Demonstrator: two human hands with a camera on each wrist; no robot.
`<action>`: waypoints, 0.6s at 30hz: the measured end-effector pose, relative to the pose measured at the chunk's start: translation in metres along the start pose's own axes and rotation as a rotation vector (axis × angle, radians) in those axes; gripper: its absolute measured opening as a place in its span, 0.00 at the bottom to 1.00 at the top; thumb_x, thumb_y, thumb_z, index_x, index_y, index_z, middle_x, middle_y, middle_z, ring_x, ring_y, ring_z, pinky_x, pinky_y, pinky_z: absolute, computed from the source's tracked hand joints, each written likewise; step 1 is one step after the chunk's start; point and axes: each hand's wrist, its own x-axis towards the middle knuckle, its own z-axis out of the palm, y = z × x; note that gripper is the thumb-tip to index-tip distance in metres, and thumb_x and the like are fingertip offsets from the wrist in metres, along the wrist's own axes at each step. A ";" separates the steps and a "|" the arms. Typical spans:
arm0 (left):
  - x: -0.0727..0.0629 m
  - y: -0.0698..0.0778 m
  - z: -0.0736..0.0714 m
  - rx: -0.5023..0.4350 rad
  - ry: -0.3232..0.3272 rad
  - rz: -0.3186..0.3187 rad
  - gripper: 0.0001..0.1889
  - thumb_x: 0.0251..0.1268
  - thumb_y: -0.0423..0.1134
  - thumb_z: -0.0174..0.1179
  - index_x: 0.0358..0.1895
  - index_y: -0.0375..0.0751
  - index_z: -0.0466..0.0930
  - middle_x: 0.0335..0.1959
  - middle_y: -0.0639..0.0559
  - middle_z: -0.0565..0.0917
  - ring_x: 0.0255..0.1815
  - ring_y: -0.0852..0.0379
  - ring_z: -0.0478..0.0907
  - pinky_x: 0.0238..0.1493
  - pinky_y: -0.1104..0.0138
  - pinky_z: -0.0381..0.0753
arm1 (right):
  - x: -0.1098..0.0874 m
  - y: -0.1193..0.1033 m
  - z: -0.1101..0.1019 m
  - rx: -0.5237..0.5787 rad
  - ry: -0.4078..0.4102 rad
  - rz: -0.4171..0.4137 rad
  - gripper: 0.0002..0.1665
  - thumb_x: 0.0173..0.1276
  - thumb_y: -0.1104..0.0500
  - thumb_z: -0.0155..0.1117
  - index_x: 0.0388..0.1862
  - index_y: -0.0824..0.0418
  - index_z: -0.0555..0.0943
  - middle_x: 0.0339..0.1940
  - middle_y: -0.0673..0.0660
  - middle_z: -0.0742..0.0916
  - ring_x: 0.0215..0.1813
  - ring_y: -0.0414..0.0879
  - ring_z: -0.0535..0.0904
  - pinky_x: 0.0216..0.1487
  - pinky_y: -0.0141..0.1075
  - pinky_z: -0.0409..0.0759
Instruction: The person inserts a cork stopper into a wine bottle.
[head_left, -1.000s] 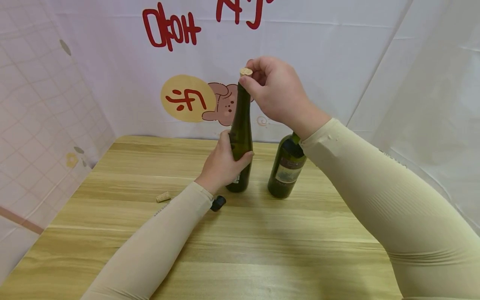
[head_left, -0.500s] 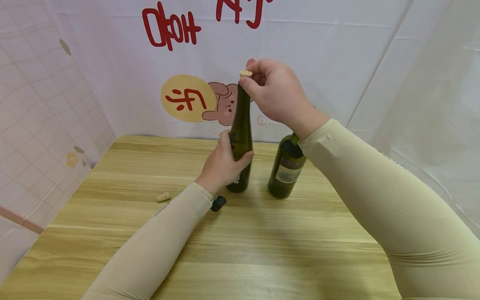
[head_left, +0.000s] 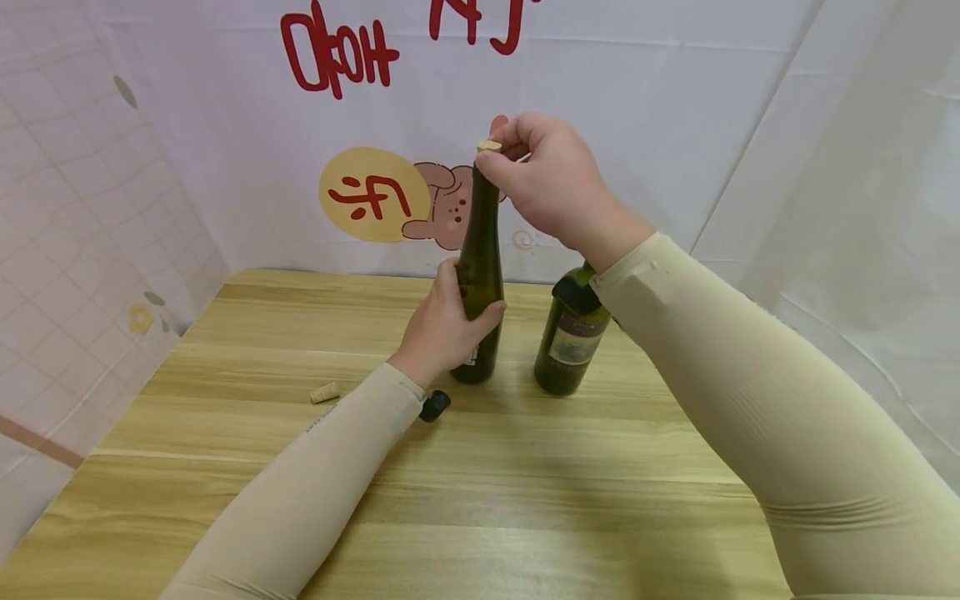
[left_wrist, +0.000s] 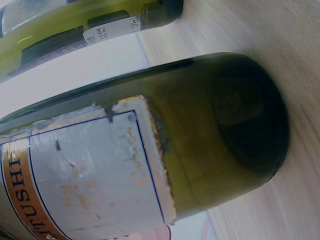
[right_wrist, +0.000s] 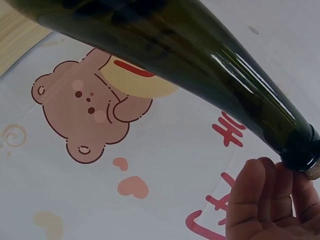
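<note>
In the head view my left hand [head_left: 450,329] grips the body of a tall green wine bottle [head_left: 483,242], which stands upright on the table. At its mouth my right hand [head_left: 551,179] pinches a cork [head_left: 489,146] between thumb and fingers; the cork's pale top shows above them. From the right wrist view, the fingers [right_wrist: 247,192] lie against the bottle's rim, and a bit of cork [right_wrist: 314,172] shows there. The left wrist view shows the bottle's worn white label [left_wrist: 95,175] and its base on the wood. How deep the cork sits is hidden.
A second green wine bottle [head_left: 573,350] stands just right of the first, its neck hidden behind my right forearm. A loose cork [head_left: 325,392] lies on the wooden table [head_left: 525,517] at left. A black object [head_left: 434,406] shows beside my left wrist. A printed white cloth [head_left: 637,108] hangs behind.
The right hand has turned slightly at the bottle's mouth, and a little less of the cork shows above the fingers. The left hand and the bottle stay in place; the head view has shifted slightly.
</note>
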 end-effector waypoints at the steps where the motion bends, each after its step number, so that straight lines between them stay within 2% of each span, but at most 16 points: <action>1: 0.000 -0.001 0.000 0.002 0.001 0.001 0.44 0.70 0.62 0.65 0.77 0.48 0.51 0.62 0.47 0.77 0.58 0.47 0.81 0.61 0.47 0.83 | 0.000 0.001 0.000 0.001 0.000 0.003 0.10 0.78 0.52 0.62 0.45 0.58 0.80 0.52 0.51 0.86 0.48 0.44 0.81 0.45 0.37 0.78; 4: 0.001 -0.002 0.001 0.004 0.005 0.002 0.44 0.70 0.62 0.65 0.77 0.48 0.51 0.62 0.47 0.77 0.58 0.47 0.81 0.61 0.47 0.82 | 0.001 0.001 0.001 -0.002 0.004 0.005 0.10 0.77 0.52 0.62 0.44 0.58 0.80 0.46 0.50 0.86 0.46 0.45 0.81 0.44 0.37 0.78; 11: 0.001 -0.002 0.001 0.003 0.007 -0.020 0.44 0.69 0.62 0.65 0.78 0.49 0.51 0.62 0.48 0.77 0.58 0.47 0.80 0.61 0.47 0.81 | 0.003 0.001 0.002 0.073 -0.015 0.028 0.07 0.76 0.56 0.62 0.44 0.59 0.79 0.50 0.51 0.85 0.52 0.43 0.78 0.48 0.36 0.82; 15: 0.001 -0.001 0.001 -0.002 0.008 -0.012 0.44 0.69 0.63 0.65 0.77 0.49 0.52 0.62 0.48 0.77 0.58 0.48 0.81 0.61 0.48 0.82 | 0.004 0.002 0.002 0.120 -0.020 0.043 0.06 0.76 0.57 0.63 0.43 0.59 0.78 0.54 0.50 0.84 0.51 0.44 0.78 0.46 0.36 0.81; 18: 0.001 -0.001 0.002 -0.006 0.007 -0.011 0.44 0.69 0.64 0.65 0.77 0.49 0.52 0.61 0.48 0.77 0.57 0.48 0.81 0.60 0.48 0.82 | 0.004 0.003 0.002 0.173 -0.026 0.053 0.05 0.76 0.58 0.63 0.43 0.58 0.78 0.51 0.49 0.84 0.49 0.44 0.78 0.46 0.38 0.80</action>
